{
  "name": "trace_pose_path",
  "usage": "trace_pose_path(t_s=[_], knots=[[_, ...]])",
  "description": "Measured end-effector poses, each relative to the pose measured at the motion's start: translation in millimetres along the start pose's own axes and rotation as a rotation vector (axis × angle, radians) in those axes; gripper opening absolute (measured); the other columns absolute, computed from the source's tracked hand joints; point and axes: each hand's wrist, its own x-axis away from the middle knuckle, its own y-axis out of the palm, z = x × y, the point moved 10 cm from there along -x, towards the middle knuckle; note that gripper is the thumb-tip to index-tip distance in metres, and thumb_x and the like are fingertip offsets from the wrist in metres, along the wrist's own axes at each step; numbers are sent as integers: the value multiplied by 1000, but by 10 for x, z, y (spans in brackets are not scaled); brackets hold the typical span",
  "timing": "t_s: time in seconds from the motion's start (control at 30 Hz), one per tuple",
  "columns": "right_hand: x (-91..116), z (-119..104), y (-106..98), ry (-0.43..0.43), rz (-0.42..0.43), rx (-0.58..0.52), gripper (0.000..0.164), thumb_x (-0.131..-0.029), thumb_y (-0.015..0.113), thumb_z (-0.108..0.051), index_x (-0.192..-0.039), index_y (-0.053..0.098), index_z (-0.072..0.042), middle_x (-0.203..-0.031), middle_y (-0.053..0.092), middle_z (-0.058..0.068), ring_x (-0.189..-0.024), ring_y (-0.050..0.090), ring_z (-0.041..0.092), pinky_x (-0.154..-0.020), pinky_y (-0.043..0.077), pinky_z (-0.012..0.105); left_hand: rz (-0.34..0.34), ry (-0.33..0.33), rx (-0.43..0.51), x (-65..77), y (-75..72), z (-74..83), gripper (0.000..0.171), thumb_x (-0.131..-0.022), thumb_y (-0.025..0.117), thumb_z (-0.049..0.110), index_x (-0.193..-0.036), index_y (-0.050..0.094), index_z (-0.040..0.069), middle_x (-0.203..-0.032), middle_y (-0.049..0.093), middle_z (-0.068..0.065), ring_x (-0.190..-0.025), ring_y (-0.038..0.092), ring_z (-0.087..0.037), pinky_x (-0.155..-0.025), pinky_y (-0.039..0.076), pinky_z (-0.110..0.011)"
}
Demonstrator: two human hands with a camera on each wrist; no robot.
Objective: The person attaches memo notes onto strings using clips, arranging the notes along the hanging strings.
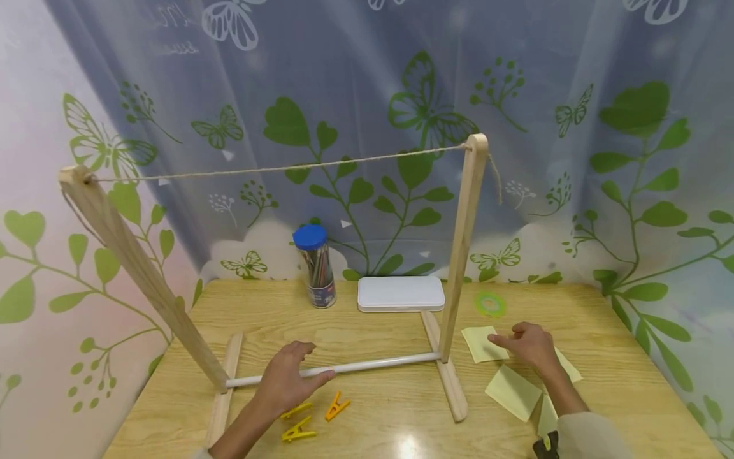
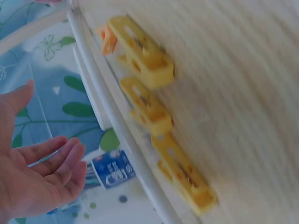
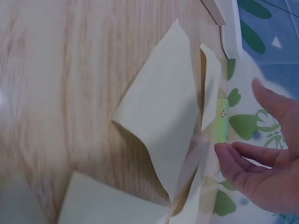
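My left hand (image 1: 285, 380) hovers by the white rod (image 1: 378, 365) of a wooden frame, its fingers loosely bent and nothing in them. Several clothespins lie on the table just beside it: yellow ones (image 1: 298, 431) and an orange one (image 1: 337, 406). In the left wrist view the yellow clothespins (image 2: 144, 51) form a row along the rod. Over on the right, my right hand (image 1: 530, 347) is held above pale yellow paper squares, empty, with fingertips at the edge of one paper square (image 1: 482, 344). Another paper square (image 1: 514, 392) lies nearer, its edges curling up in the right wrist view.
Two wooden posts (image 1: 463, 242) carry a taut string (image 1: 275, 169) across the frame. Behind it stand a blue-lidded tube of pencils (image 1: 319, 271) and a white case (image 1: 401, 294). A green ring-shaped thing (image 1: 490, 305) lies at back right, and a black object (image 1: 546, 446) near the right sleeve.
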Motion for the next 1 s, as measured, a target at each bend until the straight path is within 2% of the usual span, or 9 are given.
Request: trace_pose_path(t_s=[0.03, 0.1, 0.17, 0.23, 0.27, 0.43, 0.63, 0.83, 1.0], knots=[[-9, 2, 13, 1, 1, 12, 77, -83, 68, -49, -121, 52, 17, -119, 57, 36, -110, 50, 54, -88, 46, 56, -21, -14, 29, 7, 41, -5, 62, -76, 74, 50, -114, 65, 3, -110, 65, -14, -95, 64, -28, -75, 53, -41], [-23, 4, 44, 3, 5, 19, 58, -82, 70, -45, -90, 63, 12, -87, 65, 29, -82, 59, 43, -75, 51, 45, -62, -18, 70, 22, 119, -2, 55, -76, 75, 47, -107, 67, 3, -101, 67, -11, -85, 64, -24, -68, 53, -35], [-26, 4, 78, 7, 3, 24, 50, -81, 72, -42, -62, 53, 0, -58, 52, 13, -55, 48, 26, -59, 43, 33, -101, -10, 92, 42, 195, 8, 50, -76, 76, 45, -102, 68, 2, -95, 68, -9, -81, 63, -21, -64, 51, -31], [-25, 3, 105, 9, 8, 23, 53, -80, 73, -40, -54, 37, -13, -51, 33, -2, -50, 29, 13, -55, 28, 26, -128, 12, 118, 63, 263, 34, 46, -76, 77, 41, -98, 69, 1, -91, 68, -9, -77, 62, -19, -62, 50, -28], [-26, 3, 122, 12, 10, 9, 57, -79, 74, -39, -54, 28, -18, -51, 23, -7, -51, 19, 10, -55, 22, 24, -142, 28, 121, 73, 295, 56, 46, -76, 78, 40, -97, 69, 0, -89, 68, -9, -76, 61, -19, -61, 50, -28], [-31, -4, 201, 14, 9, -28, 65, -75, 79, -36, -53, 21, -19, -50, 15, -8, -48, 12, 7, -46, 19, 20, -201, 74, 124, 111, 463, 140, 37, -74, 80, 32, -89, 70, -1, -81, 66, -7, -68, 57, -13, -57, 46, -24], [-42, -14, 231, 5, 47, 19, 67, -69, 84, -30, -50, 20, -20, -48, 14, -10, -47, 11, 6, -44, 17, 19, -236, 81, 68, 123, 599, 177, 35, -73, 82, 28, -68, 57, 2, -62, 42, 4, -53, 33, -6, -48, 29, -19], [-51, -33, 243, 21, 37, 74, 66, -66, 85, -26, -49, 23, -18, -48, 15, -9, -47, 15, 7, -44, 20, 19, -211, 106, 14, 121, 646, 193, 30, -70, 83, 22, -64, 57, 7, -61, 46, 4, -53, 36, -5, -48, 31, -19], [-42, -45, 245, 38, 22, 60, 64, -67, 85, -21, -51, 23, -18, -50, 15, -8, -48, 17, 8, -45, 22, 20, -152, 155, 3, 103, 636, 245, 33, -70, 80, 14, -55, 50, 7, -55, 32, 9, -50, 27, -2, -45, 22, -18]])
